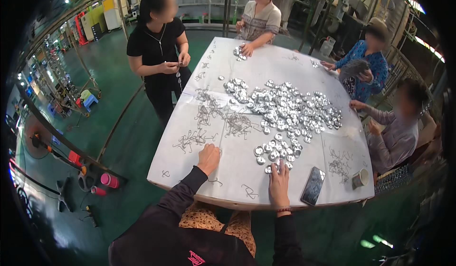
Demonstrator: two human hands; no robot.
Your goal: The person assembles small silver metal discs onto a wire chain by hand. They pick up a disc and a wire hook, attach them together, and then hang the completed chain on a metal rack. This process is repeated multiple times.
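Note:
My left hand [209, 159] rests on the white-covered table [180, 168] with its fingers curled in, beside a tangle of thin bent wire hooks [191, 140]. What those fingers hold, if anything, is hidden. To the right, my right hand [279, 183] reaches forward with its fingers stretched over the near edge of a small group of shiny silver round metal pieces [278, 147]. Its fingertips touch some of them. Beyond lies a much larger heap of the same round pieces [294, 105]. A few loose hooks [249, 191] lie near the front edge.
A dark phone [313, 186] and a paper cup [360, 178] stand right of my right hand, near more wire hooks [339, 165]. Several people are around the table, one in black [159, 52] at the far left. A fan [40, 140] stands on the green floor.

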